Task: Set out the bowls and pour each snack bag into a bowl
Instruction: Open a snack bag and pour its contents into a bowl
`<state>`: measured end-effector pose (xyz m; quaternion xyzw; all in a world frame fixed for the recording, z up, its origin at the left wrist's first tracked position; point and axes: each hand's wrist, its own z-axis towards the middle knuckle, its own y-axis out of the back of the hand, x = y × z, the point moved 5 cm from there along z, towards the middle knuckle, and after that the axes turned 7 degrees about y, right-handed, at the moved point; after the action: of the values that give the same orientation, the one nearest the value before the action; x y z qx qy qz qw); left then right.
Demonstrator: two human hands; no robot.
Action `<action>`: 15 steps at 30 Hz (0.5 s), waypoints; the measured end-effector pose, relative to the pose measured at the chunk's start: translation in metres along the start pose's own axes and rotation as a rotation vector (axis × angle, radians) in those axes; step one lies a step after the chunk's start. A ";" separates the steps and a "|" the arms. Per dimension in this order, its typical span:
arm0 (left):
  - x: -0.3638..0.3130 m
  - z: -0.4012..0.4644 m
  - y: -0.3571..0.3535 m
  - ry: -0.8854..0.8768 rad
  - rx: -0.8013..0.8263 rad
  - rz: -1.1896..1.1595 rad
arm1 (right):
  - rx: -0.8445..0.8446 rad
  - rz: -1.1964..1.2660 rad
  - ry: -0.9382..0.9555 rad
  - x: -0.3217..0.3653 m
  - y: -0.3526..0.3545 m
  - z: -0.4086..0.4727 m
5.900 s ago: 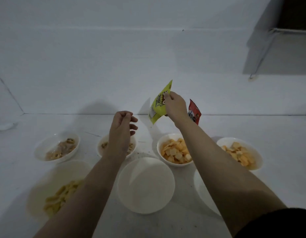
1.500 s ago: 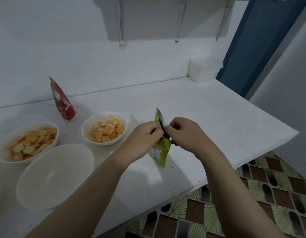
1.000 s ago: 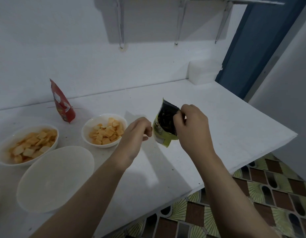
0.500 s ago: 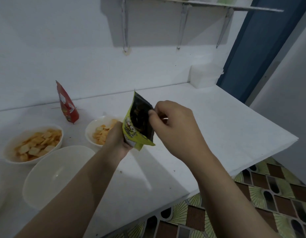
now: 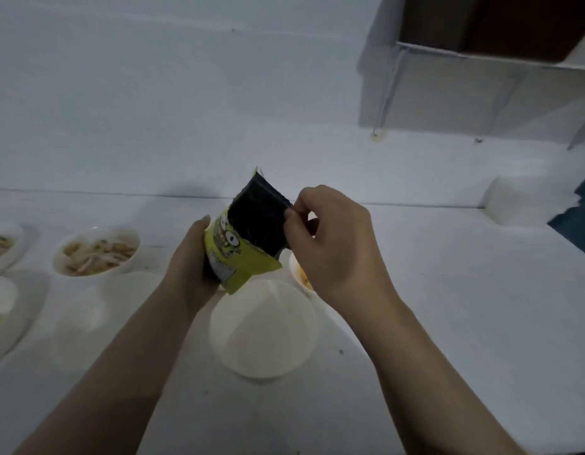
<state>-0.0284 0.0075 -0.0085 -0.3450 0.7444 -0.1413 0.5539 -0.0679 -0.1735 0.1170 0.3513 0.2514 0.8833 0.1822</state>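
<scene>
A yellow snack bag (image 5: pixel 242 254) with a dark opened mouth is held in the air between both hands. My left hand (image 5: pixel 189 261) grips its left side and bottom. My right hand (image 5: pixel 330 244) pinches the bag's upper right edge. Just below the bag stands an empty white bowl (image 5: pixel 263 330). Behind my right hand, a bowl with orange snack (image 5: pixel 301 274) is mostly hidden.
On the white counter (image 5: pixel 448 290), a bowl of pale snack (image 5: pixel 96 252) sits at the left, with another filled bowl (image 5: pixel 2 246) at the far left edge. More white bowls (image 5: pixel 2 310) lie at the near left. A white box (image 5: pixel 521 201) stands at the back right under a wall shelf (image 5: pixel 481 57).
The view has swung left, back over the bowls. Both hands carried the opened yellow bag over the empty bowl, and my left hand now grips the bag's side. The red bag is out of sight.
</scene>
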 end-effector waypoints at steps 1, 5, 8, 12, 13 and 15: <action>-0.009 0.001 0.016 0.028 0.016 0.032 | -0.005 0.025 0.024 0.009 -0.014 0.004; -0.058 -0.005 0.092 0.020 -0.006 0.101 | 0.025 0.098 0.026 0.048 -0.076 0.017; -0.092 -0.008 0.135 -0.018 -0.072 0.133 | 0.079 0.115 -0.039 0.069 -0.120 0.026; -0.132 -0.007 0.186 -0.062 -0.193 0.159 | 0.122 0.224 -0.140 0.088 -0.171 0.031; -0.141 -0.006 0.197 -0.084 -0.227 0.175 | 0.116 0.271 -0.172 0.091 -0.182 0.032; -0.157 -0.003 0.217 -0.134 -0.295 0.229 | 0.098 0.336 -0.240 0.093 -0.202 0.033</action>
<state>-0.0850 0.2689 -0.0215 -0.3443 0.7529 0.0565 0.5580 -0.0788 0.0464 0.0711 0.4992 0.2083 0.8399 0.0437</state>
